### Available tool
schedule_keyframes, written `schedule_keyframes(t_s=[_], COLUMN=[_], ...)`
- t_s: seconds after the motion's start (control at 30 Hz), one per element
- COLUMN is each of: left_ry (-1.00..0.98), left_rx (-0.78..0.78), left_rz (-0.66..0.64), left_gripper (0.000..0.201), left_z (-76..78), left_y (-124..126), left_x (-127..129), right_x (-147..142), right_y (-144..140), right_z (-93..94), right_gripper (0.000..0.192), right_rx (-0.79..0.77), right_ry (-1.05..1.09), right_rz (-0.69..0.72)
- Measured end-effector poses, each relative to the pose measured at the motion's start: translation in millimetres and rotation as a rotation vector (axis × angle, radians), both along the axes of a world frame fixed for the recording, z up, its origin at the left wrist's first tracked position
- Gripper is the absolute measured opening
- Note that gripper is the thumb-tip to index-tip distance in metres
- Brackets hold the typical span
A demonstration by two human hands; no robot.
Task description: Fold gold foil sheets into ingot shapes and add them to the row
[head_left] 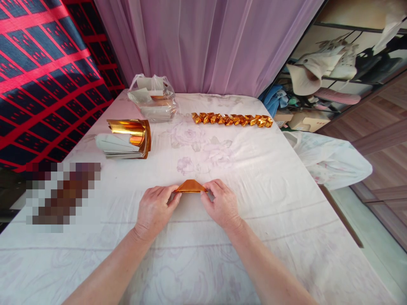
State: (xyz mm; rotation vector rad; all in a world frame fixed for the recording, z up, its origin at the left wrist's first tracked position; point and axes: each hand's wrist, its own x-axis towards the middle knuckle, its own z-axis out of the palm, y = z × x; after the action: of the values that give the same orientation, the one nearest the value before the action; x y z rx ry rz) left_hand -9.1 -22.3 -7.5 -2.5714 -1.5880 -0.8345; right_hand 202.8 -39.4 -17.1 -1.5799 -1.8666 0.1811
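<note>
A small piece of gold foil paper, folded into a flat triangle shape, lies on the white cloth-covered table near the middle. My left hand pinches its left end and my right hand pinches its right end. Both hands rest on the cloth with the fingers closed on the paper's corners.
A row of several folded gold pieces lies at the far side. A stack of gold-faced sheets with a curled top sheet sits at the left. A plastic bag of paper stands behind it. A white bag hangs off the right edge.
</note>
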Motion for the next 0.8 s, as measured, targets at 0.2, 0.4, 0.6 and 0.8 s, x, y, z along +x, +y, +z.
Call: schedule_keyframes(t_s=[0.2,0.4,0.6,0.8], left_ry=[-0.105,-0.184,-0.239,-0.101], left_rx=[-0.138,-0.182,-0.198,-0.16], left_rz=[0.073,0.11,0.131,0.08], left_gripper=[0.012,0.012,0.015,0.018], left_z=[3.3,3.0,2.7,6.8], left_y=[-1.0,-0.3,-0.1,1.8], left_x=[2.6,2.1,1.7,1.5], right_x=[-9.7,-13.2,-10.3,-8.7], right_y=[-3.3,-3.3,-2.1,-1.0], right_z=[3.5,4.4,3.7,4.6], right_gripper=[0.011,0.011,0.012,0.015], right_rx=[0.045,0.078,0.055,0.041], right_ry=[-0.005,-0.011,-0.058,-0.09], right_rz=[0.011,0.006,-0.001,0.007])
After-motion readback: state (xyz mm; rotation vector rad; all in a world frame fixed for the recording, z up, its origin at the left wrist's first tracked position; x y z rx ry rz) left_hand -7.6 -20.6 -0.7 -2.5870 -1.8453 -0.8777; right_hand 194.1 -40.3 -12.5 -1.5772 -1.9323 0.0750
